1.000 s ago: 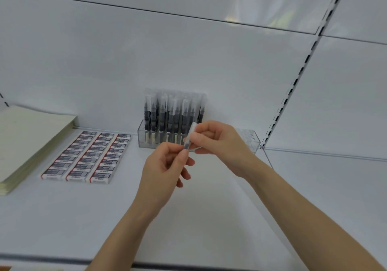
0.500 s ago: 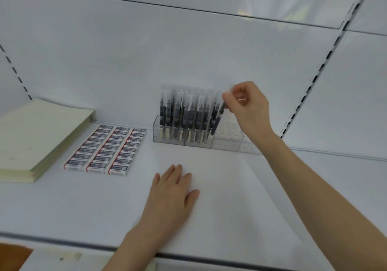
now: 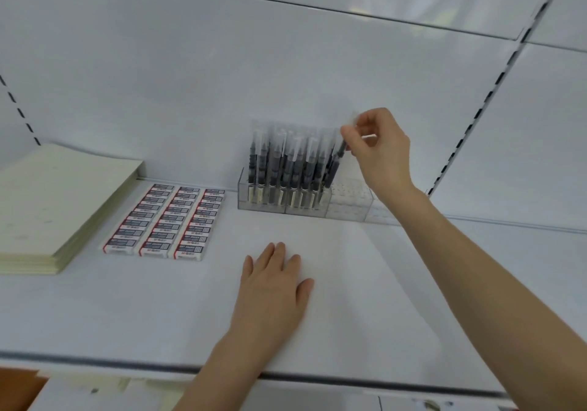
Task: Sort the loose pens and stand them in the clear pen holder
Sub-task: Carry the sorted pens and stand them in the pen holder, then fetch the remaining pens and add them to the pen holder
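cream paper stack (image 3: 54,204), boxed erasers (image 3: 165,223), white shelf (image 3: 95,309)

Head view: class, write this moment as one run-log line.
right hand: pinches pen, tilted over clear pen holder | left hand: flat on shelf | step: pen not yet released

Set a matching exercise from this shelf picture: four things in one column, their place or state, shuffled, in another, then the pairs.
1 left hand
2 right hand
3 erasers
4 paper stack

A pinches a pen at the clear pen holder
B far left of the shelf
C lies flat, palm down
D three columns between paper and holder

Pairs: 1-C, 2-A, 3-D, 4-B
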The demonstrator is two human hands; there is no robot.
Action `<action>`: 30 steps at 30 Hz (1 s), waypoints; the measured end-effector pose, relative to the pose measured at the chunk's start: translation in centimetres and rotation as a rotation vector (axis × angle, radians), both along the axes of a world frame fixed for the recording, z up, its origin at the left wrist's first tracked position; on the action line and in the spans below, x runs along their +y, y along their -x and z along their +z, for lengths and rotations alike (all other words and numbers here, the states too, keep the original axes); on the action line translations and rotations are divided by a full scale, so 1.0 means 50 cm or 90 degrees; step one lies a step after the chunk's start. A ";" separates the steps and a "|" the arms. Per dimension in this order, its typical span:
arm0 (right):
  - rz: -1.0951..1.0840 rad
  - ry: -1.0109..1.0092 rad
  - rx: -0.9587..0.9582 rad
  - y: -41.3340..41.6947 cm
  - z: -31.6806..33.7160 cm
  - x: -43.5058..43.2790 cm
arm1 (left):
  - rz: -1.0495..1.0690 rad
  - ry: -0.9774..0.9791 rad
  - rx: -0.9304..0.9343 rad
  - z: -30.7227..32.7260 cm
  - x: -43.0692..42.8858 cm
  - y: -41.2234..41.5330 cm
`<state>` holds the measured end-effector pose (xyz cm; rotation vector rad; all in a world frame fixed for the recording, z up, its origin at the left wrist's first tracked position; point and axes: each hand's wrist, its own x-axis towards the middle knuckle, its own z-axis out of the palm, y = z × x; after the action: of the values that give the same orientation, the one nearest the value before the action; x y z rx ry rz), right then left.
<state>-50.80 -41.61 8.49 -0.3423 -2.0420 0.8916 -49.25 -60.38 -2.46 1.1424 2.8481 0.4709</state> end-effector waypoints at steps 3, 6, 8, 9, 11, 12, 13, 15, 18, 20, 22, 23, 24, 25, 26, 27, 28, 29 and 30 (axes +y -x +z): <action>0.003 -0.014 -0.074 0.008 -0.028 0.002 | -0.002 0.019 -0.006 -0.007 0.001 0.000; -0.009 0.003 -0.123 0.015 -0.063 0.002 | -0.038 0.030 0.008 -0.009 -0.001 0.003; -0.019 0.007 -0.139 0.018 -0.067 -0.003 | -0.033 0.019 0.030 -0.008 -0.006 0.003; -0.022 0.003 -0.155 0.017 -0.065 -0.007 | -0.040 -0.005 0.007 -0.006 -0.008 0.000; -0.027 0.008 -0.218 0.002 -0.065 -0.011 | -0.043 -0.023 -0.044 -0.002 -0.010 -0.005; -0.030 0.017 -0.256 -0.015 -0.069 -0.012 | -0.041 -0.014 -0.040 -0.002 -0.012 -0.005; -0.032 0.023 -0.285 -0.038 -0.077 -0.012 | -0.038 -0.017 -0.030 -0.001 -0.013 -0.004; -0.052 0.005 -0.315 -0.102 -0.095 -0.012 | -0.037 -0.018 -0.019 0.001 -0.014 -0.004; -0.116 -0.042 -0.364 -0.223 -0.110 -0.008 | -0.050 -0.017 -0.019 0.001 -0.015 -0.007; -0.162 -0.034 -0.380 -0.306 -0.114 0.005 | -0.047 -0.002 -0.019 0.003 -0.020 -0.007; -0.218 -0.014 -0.369 -0.396 -0.115 0.022 | -0.021 0.011 -0.024 0.008 -0.015 -0.008; -0.250 -0.001 -0.354 -0.444 -0.118 0.030 | -0.004 0.018 -0.016 0.011 -0.011 -0.013; -0.283 0.011 -0.335 -0.494 -0.121 0.036 | 0.007 0.005 -0.002 0.015 -0.004 -0.025; -0.314 0.025 -0.317 -0.546 -0.127 0.040 | 0.001 -0.034 0.022 0.021 0.006 -0.045; -0.346 0.039 -0.302 -0.600 -0.133 0.042 | -0.029 -0.102 0.047 0.027 0.021 -0.077; -0.376 0.055 -0.293 -0.656 -0.142 0.041 | -0.079 -0.180 0.076 0.032 0.040 -0.119; -0.399 0.071 -0.292 -0.712 -0.155 0.039 | -0.134 -0.246 0.101 0.037 0.059 -0.171; -0.417 0.089 -0.295 -0.767 -0.171 0.035 | -0.196 -0.281 0.103 0.041 0.080 -0.232; -0.433 0.113 -0.304 -0.824 -0.189 0.031 | -0.267 -0.299 0.092 0.038 0.101 -0.295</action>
<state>-9.59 -40.03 -0.97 -1.3618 -2.0327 0.5890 -34.51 -55.31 -0.55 1.8602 2.5557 1.0932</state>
